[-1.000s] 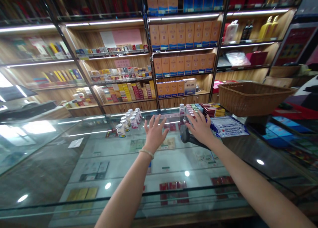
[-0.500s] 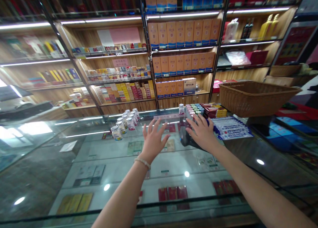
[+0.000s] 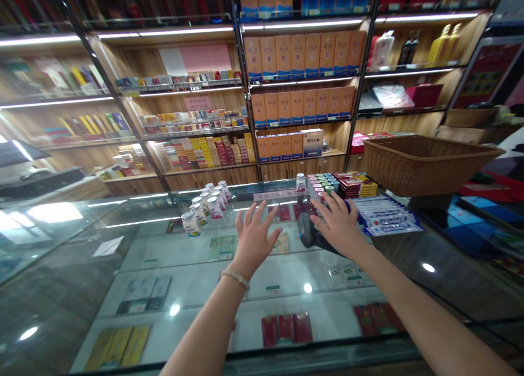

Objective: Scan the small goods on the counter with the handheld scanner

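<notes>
My left hand (image 3: 254,238), with a beaded bracelet at the wrist, is held over the glass counter (image 3: 286,275), fingers spread and nothing in it. To its left are small bottles with white lids (image 3: 213,204) in rows. My right hand (image 3: 339,223) is also spread and empty, above a black handheld device (image 3: 307,231) that it partly hides. Just beyond my right hand stand a lone bottle (image 3: 301,184) and a group of small coloured containers (image 3: 321,184). Blue-and-white packets (image 3: 385,215) lie to its right.
A wicker basket (image 3: 426,166) stands at the counter's right, beside red and yellow packs (image 3: 355,185). A white paper (image 3: 108,246) lies at left. Shelves with orange boxes (image 3: 303,54) line the back. Flat packs show under the glass.
Both hands remain spread, with only slight shifts. My right hand has moved a little right and down, so more of the black device shows. The view has shifted slightly.
</notes>
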The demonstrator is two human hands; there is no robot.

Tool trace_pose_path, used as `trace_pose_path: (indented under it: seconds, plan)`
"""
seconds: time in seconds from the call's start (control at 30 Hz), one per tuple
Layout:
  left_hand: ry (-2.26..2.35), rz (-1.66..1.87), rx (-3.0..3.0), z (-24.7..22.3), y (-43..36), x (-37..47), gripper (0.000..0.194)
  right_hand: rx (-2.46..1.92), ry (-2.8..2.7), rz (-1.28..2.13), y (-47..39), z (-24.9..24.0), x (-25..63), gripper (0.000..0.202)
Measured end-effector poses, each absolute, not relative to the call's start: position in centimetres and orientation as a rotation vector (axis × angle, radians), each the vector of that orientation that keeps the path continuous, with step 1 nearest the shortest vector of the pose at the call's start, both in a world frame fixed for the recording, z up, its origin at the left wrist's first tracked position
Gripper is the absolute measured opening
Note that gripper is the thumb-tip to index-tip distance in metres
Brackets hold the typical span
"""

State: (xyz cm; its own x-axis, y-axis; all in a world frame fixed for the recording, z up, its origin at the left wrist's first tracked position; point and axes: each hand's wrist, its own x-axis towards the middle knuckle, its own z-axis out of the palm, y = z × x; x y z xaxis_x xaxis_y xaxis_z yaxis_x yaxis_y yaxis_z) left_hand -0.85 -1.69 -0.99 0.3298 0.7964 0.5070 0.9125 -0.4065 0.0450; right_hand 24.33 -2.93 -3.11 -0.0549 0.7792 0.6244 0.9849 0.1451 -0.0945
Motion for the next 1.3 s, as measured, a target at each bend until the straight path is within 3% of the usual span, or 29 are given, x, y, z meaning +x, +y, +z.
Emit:
trace_pose_path:
  seconds: [0.4,0.8,1.3]
  plan:
    - [-1.537,-0.679,-2.378,-1.4,-1.3,-0.6,0.050,-1.773,-1.876,-0.426,-0.5,-0.6,25.0,0.049]
    - [-1.561,-0.741,-2.346,-2.1,-0.5,-1.0,0.047,-1.928,-2.051,-0.312,9.0,3.5,24.3,0.056]
    - [-1.474,-0.773,-2.354,-3.0,-0.3,-1.2,0.046,-2.130,-2.130,-0.222,17.9,3.4,25.4,0.061]
